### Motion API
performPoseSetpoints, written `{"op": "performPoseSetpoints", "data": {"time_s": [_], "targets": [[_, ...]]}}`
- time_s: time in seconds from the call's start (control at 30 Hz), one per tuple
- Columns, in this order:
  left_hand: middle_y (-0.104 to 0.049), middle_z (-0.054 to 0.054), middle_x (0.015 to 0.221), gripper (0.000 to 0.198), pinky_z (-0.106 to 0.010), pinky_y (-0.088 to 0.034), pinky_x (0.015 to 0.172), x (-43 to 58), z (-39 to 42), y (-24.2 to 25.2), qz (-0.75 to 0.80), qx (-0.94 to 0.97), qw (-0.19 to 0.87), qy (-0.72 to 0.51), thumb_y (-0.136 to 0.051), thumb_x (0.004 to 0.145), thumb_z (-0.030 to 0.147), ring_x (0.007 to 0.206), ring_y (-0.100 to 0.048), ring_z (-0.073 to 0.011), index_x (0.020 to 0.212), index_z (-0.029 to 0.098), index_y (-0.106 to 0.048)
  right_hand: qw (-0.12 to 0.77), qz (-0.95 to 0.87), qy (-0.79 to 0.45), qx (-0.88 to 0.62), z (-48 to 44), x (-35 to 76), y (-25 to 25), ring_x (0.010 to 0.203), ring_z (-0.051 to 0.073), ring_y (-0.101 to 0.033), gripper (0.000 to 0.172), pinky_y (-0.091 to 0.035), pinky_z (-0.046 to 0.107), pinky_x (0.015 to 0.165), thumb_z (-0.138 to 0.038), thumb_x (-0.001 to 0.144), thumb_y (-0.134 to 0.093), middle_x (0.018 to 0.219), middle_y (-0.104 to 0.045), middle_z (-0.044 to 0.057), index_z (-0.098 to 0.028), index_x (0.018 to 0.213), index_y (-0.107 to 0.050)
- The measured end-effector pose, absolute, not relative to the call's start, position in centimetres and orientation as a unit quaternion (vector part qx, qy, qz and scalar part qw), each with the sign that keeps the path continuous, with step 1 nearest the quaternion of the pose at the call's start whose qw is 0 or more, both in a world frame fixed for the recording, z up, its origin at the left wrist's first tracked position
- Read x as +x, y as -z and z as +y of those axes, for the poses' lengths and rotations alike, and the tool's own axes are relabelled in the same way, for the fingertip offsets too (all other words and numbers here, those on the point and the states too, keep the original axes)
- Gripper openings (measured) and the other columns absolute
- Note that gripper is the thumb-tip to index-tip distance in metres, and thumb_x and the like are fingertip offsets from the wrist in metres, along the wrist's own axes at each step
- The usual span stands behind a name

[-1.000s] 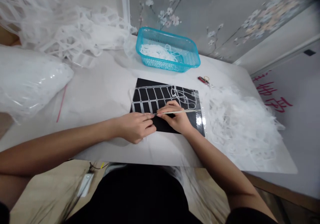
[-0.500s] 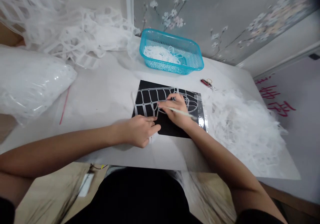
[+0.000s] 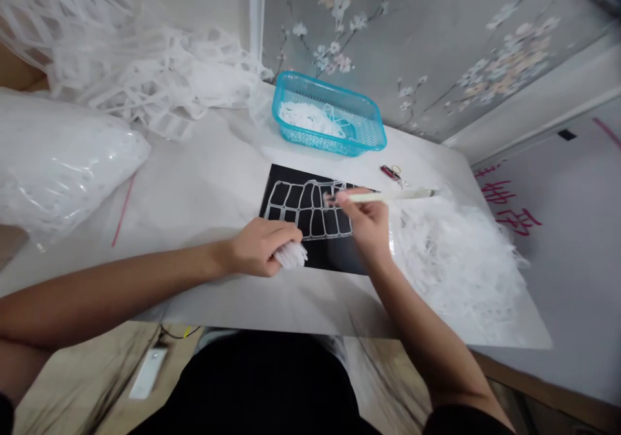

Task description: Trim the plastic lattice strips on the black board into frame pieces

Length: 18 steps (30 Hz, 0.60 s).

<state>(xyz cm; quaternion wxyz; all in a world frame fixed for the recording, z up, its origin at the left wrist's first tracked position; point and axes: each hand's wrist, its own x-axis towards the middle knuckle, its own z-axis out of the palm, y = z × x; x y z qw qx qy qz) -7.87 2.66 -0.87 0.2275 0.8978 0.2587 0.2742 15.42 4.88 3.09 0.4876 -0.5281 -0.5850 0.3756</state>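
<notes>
On the table lies a black sheet (image 3: pixel 334 260) with a white lattice of connected cells (image 3: pixel 303 205) over its upper part. My left hand (image 3: pixel 259 246) is closed round a bundle of thin white strips (image 3: pixel 291 255), whose ends stick out by the sheet's lower left edge. In my closed right hand (image 3: pixel 367 218) is a slim pale pen-like tool (image 3: pixel 400 195), held nearly level above the right side of the lattice. Its long end points right; the kind of tip near my fingers is blurred. My right hand hides part of the lattice and sheet.
A blue plastic basket (image 3: pixel 330 144) with white strips stands behind the sheet. Loose white lattice pieces (image 3: pixel 451 260) are heaped at right, more (image 3: pixel 160 79) at back left. A full clear bag (image 3: pixel 63 163), a red stick (image 3: pixel 123 211) and a small red item (image 3: pixel 389 173) lie around.
My right hand has lifted and moved right, swinging the tool nearly level. My left hand has drawn its fingers back from the lattice, and the white bundle shows more. The lattice lies differently.
</notes>
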Motion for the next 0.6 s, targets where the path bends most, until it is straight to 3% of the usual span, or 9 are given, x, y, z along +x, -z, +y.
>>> {"op": "performPoseSetpoints", "data": {"time_s": [0.13,0.3,0.37,0.47,0.6], "targets": [[-0.069,-0.004,0.094,0.037,-0.027,-0.049,0.073,-7.8,2.4,0.8,0.260,0.876,0.236,-0.332,-0.045,0.067,0.013,0.088,-0.066,-0.0187,0.102,0.020,-0.054,0.436,-0.533,-0.539,-0.485,0.2,13.9,-2.4,0.076,0.019,-0.070,0.014,-0.057,0.038,0.081,-0.039,0.085,-0.069,0.079,-0.074,0.001,-0.025,0.084,-0.067],[-0.068,-0.003,0.098,0.052,-0.028,-0.051,0.075,-7.6,2.4,0.4,0.292,0.857,0.240,-0.350,-0.046,0.066,0.014,0.088,-0.066,-0.0176,0.118,0.020,-0.052,0.449,-0.493,-0.597,-0.447,-0.9,13.1,-2.1,0.081,0.019,-0.071,0.012,-0.055,0.039,0.086,-0.037,0.086,-0.069,0.080,-0.075,0.000,-0.026,0.083,-0.067],[-0.066,-0.004,0.097,0.048,-0.028,-0.051,0.074,-7.7,2.7,0.2,0.279,0.864,0.217,-0.357,-0.046,0.066,0.013,0.088,-0.065,-0.0179,0.113,0.020,-0.054,0.442,-0.494,-0.604,-0.442,-0.7,13.3,-2.0,0.085,0.021,-0.071,0.012,-0.055,0.041,0.089,-0.037,0.086,-0.068,0.081,-0.075,0.000,-0.026,0.084,-0.066],[-0.064,-0.008,0.095,0.027,-0.030,-0.052,0.071,-7.8,2.8,-0.1,0.223,0.880,0.185,-0.377,-0.044,0.072,0.017,0.088,-0.062,-0.0201,0.097,0.019,-0.056,0.441,-0.513,-0.580,-0.455,-0.1,13.9,-2.2,0.096,0.022,-0.071,0.013,-0.053,0.043,0.094,-0.039,0.087,-0.067,0.091,-0.076,0.002,-0.026,0.085,-0.066],[-0.066,-0.006,0.084,0.017,-0.033,-0.055,0.077,-7.5,0.9,-0.6,0.006,0.931,0.101,-0.352,-0.043,0.086,0.025,0.088,-0.064,-0.0211,0.091,0.023,-0.059,0.479,-0.549,-0.466,-0.502,0.8,14.0,-2.5,0.097,0.022,-0.069,0.014,-0.054,0.040,0.090,-0.040,0.086,-0.069,0.096,-0.075,0.002,-0.026,0.086,-0.069]]}}
